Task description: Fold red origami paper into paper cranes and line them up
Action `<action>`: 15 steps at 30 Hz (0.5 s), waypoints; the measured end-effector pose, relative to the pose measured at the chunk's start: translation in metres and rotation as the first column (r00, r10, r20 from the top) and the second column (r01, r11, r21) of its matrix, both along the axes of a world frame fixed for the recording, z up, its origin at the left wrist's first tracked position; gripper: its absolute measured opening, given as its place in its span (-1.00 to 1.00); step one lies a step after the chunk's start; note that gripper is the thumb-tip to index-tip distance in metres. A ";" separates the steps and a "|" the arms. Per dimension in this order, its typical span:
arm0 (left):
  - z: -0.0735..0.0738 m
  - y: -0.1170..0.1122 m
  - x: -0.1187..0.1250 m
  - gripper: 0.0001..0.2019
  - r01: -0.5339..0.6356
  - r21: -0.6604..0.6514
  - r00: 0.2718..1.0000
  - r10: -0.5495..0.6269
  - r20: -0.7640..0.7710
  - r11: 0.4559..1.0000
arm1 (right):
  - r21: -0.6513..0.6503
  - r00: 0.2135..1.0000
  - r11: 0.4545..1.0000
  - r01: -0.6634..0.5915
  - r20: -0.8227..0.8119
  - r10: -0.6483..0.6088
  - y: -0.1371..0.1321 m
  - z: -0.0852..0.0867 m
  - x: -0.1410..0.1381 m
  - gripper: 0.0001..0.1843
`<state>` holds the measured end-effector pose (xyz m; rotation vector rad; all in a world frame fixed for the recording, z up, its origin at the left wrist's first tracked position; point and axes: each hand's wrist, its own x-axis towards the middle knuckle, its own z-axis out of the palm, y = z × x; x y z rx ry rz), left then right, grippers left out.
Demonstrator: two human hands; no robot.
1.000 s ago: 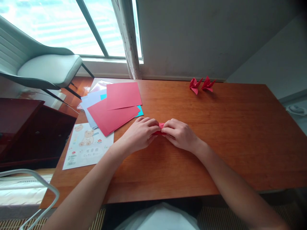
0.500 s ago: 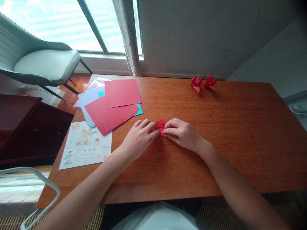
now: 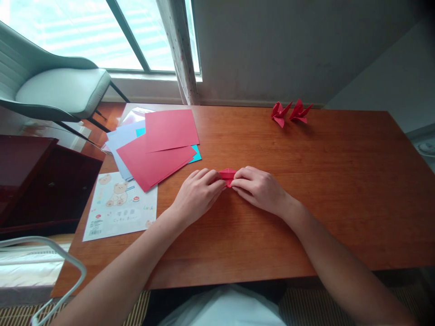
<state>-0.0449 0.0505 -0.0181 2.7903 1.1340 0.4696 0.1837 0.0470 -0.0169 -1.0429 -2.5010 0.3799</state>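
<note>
A small folded red paper (image 3: 228, 175) is between my two hands, low over the middle of the wooden table (image 3: 258, 240). My left hand (image 3: 200, 190) pinches its left side, with thumb and fingers together. On the right side my right hand (image 3: 256, 188) grips it in the same way. Fingers hide both ends of the paper, so only its creased middle shows. Two folded red paper cranes (image 3: 280, 114) stand close together near the table's far edge.
Left of my hands lie red paper sheets (image 3: 171, 130) over pale blue and bright blue ones. A white sheet with printed bears (image 3: 122, 213) is in front of them. A pale chair (image 3: 61, 90) stands by the window; a white curved frame (image 3: 73, 260) is at lower left.
Both hands stay pinched on the red paper at nearly the same spot. Its middle looks a little flatter and narrower. The view has shifted slightly.
</note>
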 end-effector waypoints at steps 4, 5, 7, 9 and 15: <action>0.000 -0.001 0.002 -0.77 -0.025 -0.017 1.000 0.025 -0.003 1.000 | -0.023 1.000 0.999 0.023 0.009 -0.022 -0.001 0.000 -0.002 -0.78; 0.000 -0.001 0.003 -0.76 -0.034 -0.025 0.999 0.034 -0.003 0.999 | -0.026 0.999 0.999 0.036 0.008 -0.036 -0.001 0.000 -0.003 -0.77; 0.001 -0.001 0.005 -0.75 -0.055 -0.051 0.998 0.055 -0.005 0.997 | -0.039 0.997 0.997 0.071 0.000 -0.071 -0.002 -0.001 -0.005 -0.75; 0.002 -0.001 0.007 -0.74 -0.075 -0.082 0.997 0.074 -0.006 0.994 | -0.064 0.994 0.992 0.109 -0.022 -0.110 -0.004 -0.002 -0.007 -0.77; 0.004 -0.002 0.011 -0.74 -0.120 -0.147 0.992 0.122 0.006 0.982 | -0.154 0.965 0.963 0.223 -0.104 -0.241 -0.006 -0.004 -0.012 -0.90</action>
